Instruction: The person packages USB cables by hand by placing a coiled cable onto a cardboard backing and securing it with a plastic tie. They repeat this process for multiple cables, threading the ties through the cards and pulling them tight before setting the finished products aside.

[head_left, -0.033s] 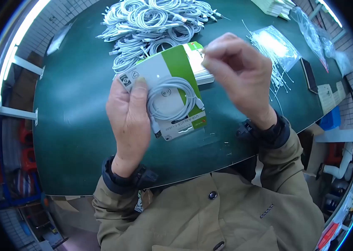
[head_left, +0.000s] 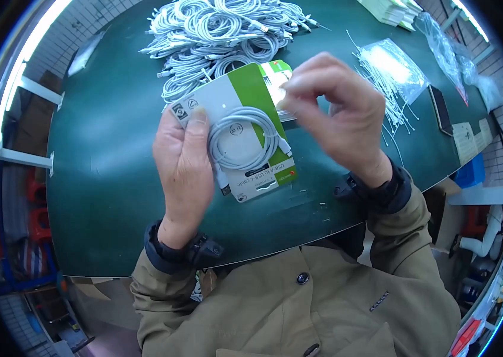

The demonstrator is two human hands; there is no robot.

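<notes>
cable lies coiled on the card, above the table; the left hand is closed on the card's edge, thumb on its face. the right hand's finger and thumb nearly meet beside it; whether they pinch anything, or the coil is fastened, i cannot tell. many uncarded coils remain in the pile; loose ties lie rightward.

The dark green table carries coiled pale cables, thin white ties and a clear bag.
</notes>
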